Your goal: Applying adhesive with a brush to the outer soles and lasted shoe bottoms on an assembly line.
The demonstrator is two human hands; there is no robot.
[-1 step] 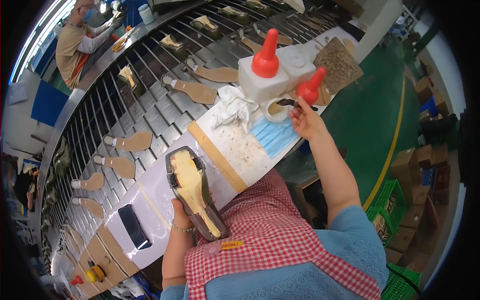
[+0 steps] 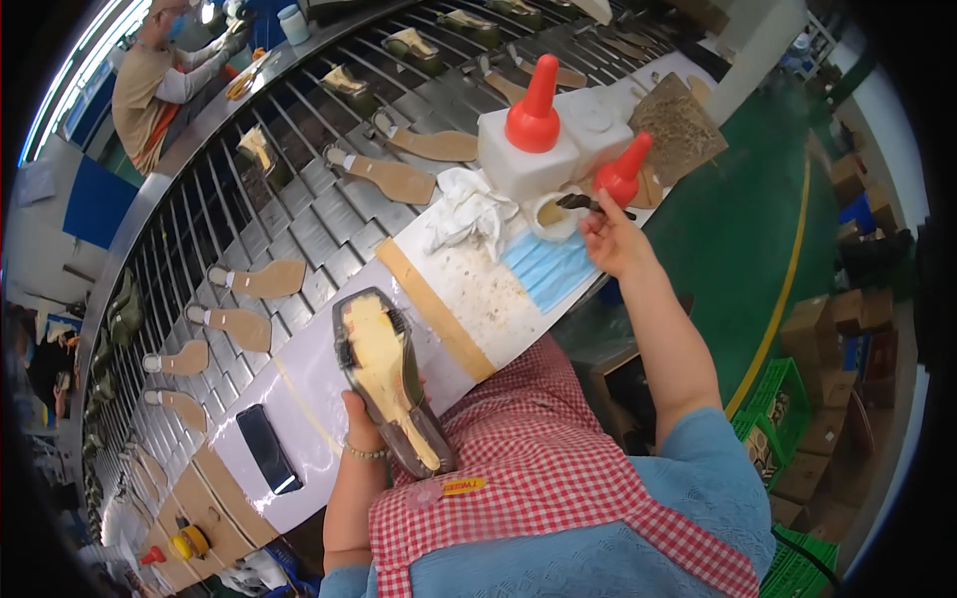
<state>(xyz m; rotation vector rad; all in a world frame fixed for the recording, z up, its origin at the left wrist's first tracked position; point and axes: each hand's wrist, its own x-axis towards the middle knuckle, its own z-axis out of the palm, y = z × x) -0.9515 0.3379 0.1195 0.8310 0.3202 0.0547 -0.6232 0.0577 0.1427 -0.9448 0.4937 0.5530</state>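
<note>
My left hand [image 2: 361,427] is closed round the side of a brown shoe on a last [image 2: 377,349], held bottom up against my apron. Its underside is cream-yellow, with dark bristly edges near the wide end. Over at the right, my right hand [image 2: 615,239] pinches a dark, thin-handled brush [image 2: 582,203]. The brush tip is at the mouth of a white pot [image 2: 546,219] with yellowish stuff inside. White plastic bottles [image 2: 523,167] with red cone caps stand just behind the pot.
A crumpled white cloth [image 2: 469,211] and blue mask [image 2: 548,267] lie by the pot. Tan insoles [image 2: 384,179] and more lasted shoes [image 2: 414,48] rest on the metal slatted conveyor. A phone [image 2: 267,448] lies left. Beyond the conveyor sits another person [image 2: 150,100].
</note>
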